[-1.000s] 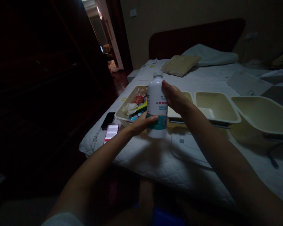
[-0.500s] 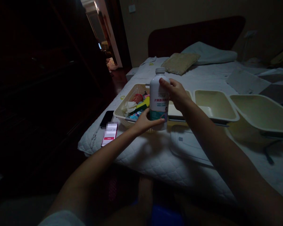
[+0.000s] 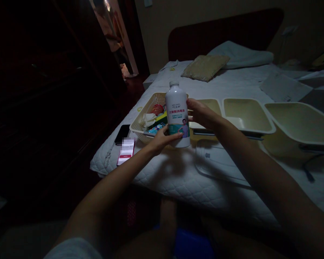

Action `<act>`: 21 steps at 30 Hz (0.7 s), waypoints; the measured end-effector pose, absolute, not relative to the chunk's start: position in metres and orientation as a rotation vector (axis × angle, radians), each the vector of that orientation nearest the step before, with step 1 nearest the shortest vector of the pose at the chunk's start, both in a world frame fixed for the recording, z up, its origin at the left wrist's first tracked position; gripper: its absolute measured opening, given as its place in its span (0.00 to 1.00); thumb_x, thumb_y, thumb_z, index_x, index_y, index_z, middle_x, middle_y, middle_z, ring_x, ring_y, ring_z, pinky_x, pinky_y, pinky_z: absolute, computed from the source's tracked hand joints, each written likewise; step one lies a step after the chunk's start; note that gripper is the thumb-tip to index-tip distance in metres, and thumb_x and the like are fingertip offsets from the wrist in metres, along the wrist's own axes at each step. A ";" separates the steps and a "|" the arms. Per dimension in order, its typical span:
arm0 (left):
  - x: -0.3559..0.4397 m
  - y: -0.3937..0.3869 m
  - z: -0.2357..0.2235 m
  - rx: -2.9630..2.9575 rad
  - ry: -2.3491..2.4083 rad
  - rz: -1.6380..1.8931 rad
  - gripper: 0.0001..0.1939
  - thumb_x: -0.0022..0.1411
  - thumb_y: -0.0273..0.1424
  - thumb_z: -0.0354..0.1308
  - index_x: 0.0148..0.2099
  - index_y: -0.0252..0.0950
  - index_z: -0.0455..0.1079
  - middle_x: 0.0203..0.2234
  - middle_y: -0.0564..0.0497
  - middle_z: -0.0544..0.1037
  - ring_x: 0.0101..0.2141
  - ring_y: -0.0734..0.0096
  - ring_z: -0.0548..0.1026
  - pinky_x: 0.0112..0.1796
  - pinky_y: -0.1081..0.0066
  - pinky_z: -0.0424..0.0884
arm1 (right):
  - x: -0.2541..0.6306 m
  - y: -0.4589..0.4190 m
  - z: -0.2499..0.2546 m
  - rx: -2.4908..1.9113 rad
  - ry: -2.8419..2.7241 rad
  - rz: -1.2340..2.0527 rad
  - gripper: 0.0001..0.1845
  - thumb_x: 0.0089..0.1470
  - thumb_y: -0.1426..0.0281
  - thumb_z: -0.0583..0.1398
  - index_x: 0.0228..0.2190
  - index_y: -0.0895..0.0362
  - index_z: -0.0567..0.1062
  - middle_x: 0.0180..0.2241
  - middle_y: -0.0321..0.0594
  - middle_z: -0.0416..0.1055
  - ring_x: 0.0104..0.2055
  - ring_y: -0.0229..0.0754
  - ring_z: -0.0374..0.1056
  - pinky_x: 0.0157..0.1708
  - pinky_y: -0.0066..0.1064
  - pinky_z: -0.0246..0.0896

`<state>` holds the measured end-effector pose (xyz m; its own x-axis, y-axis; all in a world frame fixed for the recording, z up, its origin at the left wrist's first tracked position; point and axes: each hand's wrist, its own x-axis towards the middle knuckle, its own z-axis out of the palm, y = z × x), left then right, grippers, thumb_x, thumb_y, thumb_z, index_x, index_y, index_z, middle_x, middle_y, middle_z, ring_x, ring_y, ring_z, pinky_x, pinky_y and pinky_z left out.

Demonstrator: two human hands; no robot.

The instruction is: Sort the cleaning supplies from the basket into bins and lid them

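The bottle (image 3: 177, 100) that I hold is white, with red letters (image 3: 176, 111) and a teal band (image 3: 173, 128). To me the basket (image 3: 157, 97) and the bins (image 3: 248, 112) look cream; the bedcover (image 3: 156, 183) is white with a quilted pattern, the cushion (image 3: 205, 68) beige, the headboard (image 3: 194, 43) dark reddish-brown.

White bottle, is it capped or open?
Capped: a pale cap sits on top of the white bottle, held nearly upright with the left hand. Whether it's screwed tight, I can't tell.
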<state>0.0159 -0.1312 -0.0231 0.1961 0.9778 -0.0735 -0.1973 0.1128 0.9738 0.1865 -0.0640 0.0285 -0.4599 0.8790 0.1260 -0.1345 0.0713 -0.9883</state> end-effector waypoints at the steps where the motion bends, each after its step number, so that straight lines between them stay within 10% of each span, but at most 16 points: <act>1: 0.016 -0.131 -0.024 1.082 0.974 1.074 0.32 0.38 0.37 0.74 0.46 0.32 0.72 0.41 0.44 0.79 0.40 0.63 0.77 0.50 0.58 0.69 | 0.186 -0.064 0.029 -0.786 -1.502 1.508 0.32 0.39 0.44 0.67 0.39 0.52 0.72 0.40 0.40 0.72 0.43 0.45 0.69 0.41 0.37 0.68; 21: 0.004 -0.129 -0.019 1.387 1.114 0.887 0.27 0.41 0.36 0.74 0.44 0.31 0.75 0.40 0.42 0.81 0.40 0.61 0.78 0.49 0.56 0.72 | 0.186 -0.065 0.028 -0.836 -1.517 1.456 0.30 0.36 0.50 0.70 0.36 0.55 0.72 0.37 0.40 0.72 0.40 0.43 0.69 0.34 0.33 0.67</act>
<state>0.0043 -0.1291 -0.0191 0.2789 0.9574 -0.0749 0.1419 0.0360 0.9892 0.1860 -0.0648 0.0278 -0.4146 0.9012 0.1262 -0.0894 0.0977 -0.9912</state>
